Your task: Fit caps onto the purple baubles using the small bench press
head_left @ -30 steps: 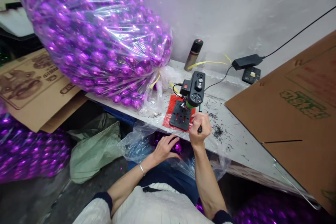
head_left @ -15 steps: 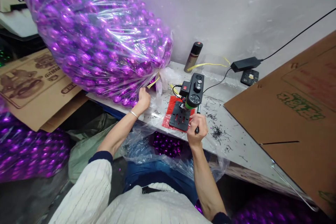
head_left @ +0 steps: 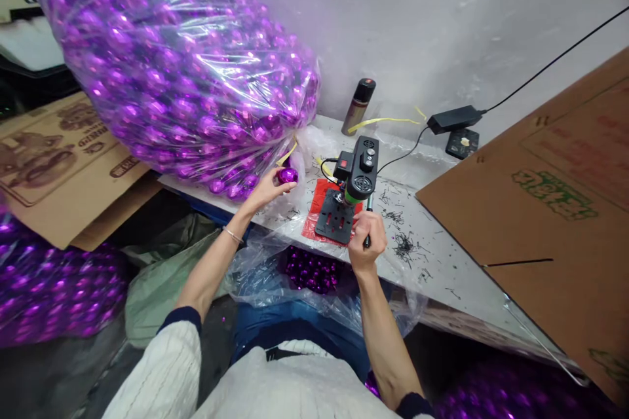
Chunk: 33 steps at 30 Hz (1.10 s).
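My left hand (head_left: 265,191) has come away from the mouth of the big clear bag of purple baubles (head_left: 181,65) at upper left, and its grip now pinches a single purple bauble (head_left: 287,175), held just above the counter (head_left: 442,262) left of centre. Half a second ago those fingers were empty against the bag, so a fresh piece is out and in hand. My right hand (head_left: 366,242) stays wrapped tight on the black lever of the mini bench drill (head_left: 358,173), which stands on a red mat (head_left: 319,200). A smaller bag of baubles (head_left: 309,270) lies below the counter's edge.
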Each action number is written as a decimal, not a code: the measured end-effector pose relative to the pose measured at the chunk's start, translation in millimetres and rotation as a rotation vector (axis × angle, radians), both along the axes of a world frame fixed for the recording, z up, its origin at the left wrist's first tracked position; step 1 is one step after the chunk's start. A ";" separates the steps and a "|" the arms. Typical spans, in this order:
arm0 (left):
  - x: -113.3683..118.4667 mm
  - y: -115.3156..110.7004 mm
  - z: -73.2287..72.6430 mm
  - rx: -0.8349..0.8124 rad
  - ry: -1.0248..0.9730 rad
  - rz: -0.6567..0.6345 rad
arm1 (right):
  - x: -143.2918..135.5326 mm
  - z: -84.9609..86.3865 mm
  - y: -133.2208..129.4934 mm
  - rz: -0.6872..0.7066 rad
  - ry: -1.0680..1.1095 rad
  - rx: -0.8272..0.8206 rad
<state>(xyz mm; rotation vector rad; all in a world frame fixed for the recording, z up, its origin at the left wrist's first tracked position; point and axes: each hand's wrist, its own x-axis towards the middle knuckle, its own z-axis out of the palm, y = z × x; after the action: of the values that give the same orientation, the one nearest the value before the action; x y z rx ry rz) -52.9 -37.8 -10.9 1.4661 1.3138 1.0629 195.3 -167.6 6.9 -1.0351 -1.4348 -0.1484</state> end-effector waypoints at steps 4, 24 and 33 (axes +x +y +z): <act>29.4 -47.2 -12.8 -0.147 -0.514 0.017 | 0.4 5.1 -0.6 -0.007 -0.015 -0.001; 134.8 -74.8 -72.1 -0.006 -0.219 0.080 | 9.3 46.1 4.8 -0.028 -0.089 -0.060; 132.9 -76.9 -66.9 0.312 0.277 -0.009 | 10.1 41.8 2.4 -0.021 -0.102 -0.049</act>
<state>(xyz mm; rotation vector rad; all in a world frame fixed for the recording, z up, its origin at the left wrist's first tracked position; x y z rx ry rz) 80.0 -114.8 -77.9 1.9049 1.3724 1.1261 205.4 -165.2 48.6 -1.0966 -1.5267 -0.1844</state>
